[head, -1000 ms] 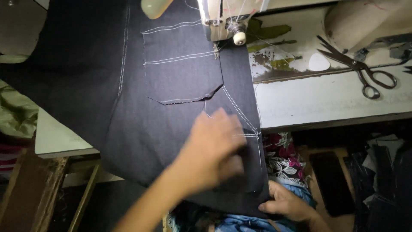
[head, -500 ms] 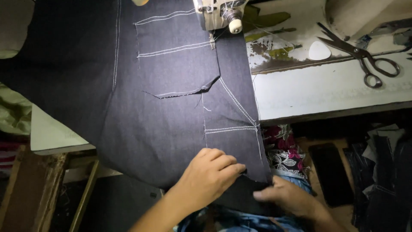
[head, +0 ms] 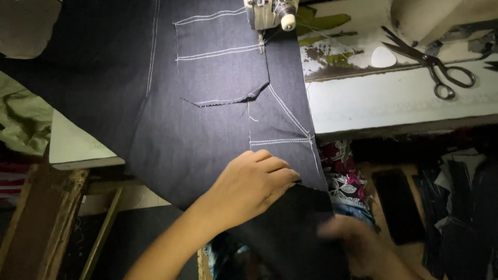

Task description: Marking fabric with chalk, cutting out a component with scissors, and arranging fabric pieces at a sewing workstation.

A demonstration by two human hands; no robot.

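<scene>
A dark denim panel (head: 197,124) with white stitch lines and a sewn-on pocket (head: 223,62) lies across the sewing table and hangs over its near edge. Its far end sits under the sewing machine's needle (head: 262,44). My left hand (head: 254,184) rests curled on the lower edge of the denim, fingers closed on the cloth. My right hand (head: 358,243) is blurred at the bottom right, under or against a dark piece of fabric (head: 290,233); its grip cannot be made out.
Black scissors (head: 436,65) lie on the worn white table (head: 394,98) at the right. Floral cloth (head: 345,176) and dark fabric pieces (head: 456,207) sit below the table edge. Olive cloth (head: 21,119) lies at the left above a wooden frame (head: 46,218).
My left hand has slid down the denim toward me to its lower edge. My right hand has moved and is now blurred. The view has shifted closer to the cloth.
</scene>
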